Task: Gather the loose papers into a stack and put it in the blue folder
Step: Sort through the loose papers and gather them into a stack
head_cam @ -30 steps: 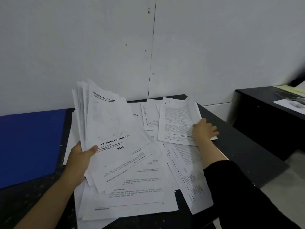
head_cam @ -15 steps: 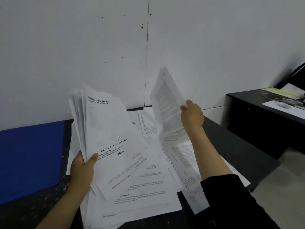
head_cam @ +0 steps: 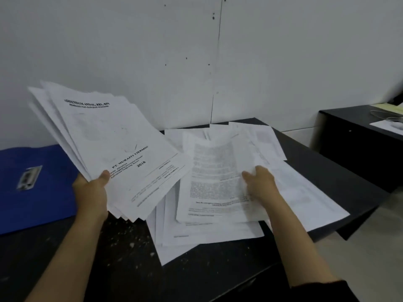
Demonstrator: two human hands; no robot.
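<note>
My left hand [head_cam: 91, 192] grips a fanned stack of white papers [head_cam: 113, 144] by its lower corner, lifted and tilted over the black desk; the top sheet is a title page dated 2018. My right hand [head_cam: 260, 184] holds a printed sheet [head_cam: 213, 171] by its right edge, low over the loose papers [head_cam: 218, 227] spread on the desk. More loose sheets [head_cam: 301, 192] lie to the right of that hand. The blue folder [head_cam: 32, 186] lies open and flat at the left, with a metal clip [head_cam: 29, 177] inside.
The black desk [head_cam: 122, 269] stands against a white wall [head_cam: 196, 51]; its right corner [head_cam: 349, 236] is near the papers. A second black desk [head_cam: 359, 144] with papers and a cable stands at the far right. Pale floor [head_cam: 370, 258] shows between them.
My right hand lifted a printed sheet off the far pile, raised it upright, then brought it down toward the middle of the desk. The stack in my left hand shifted left.
</note>
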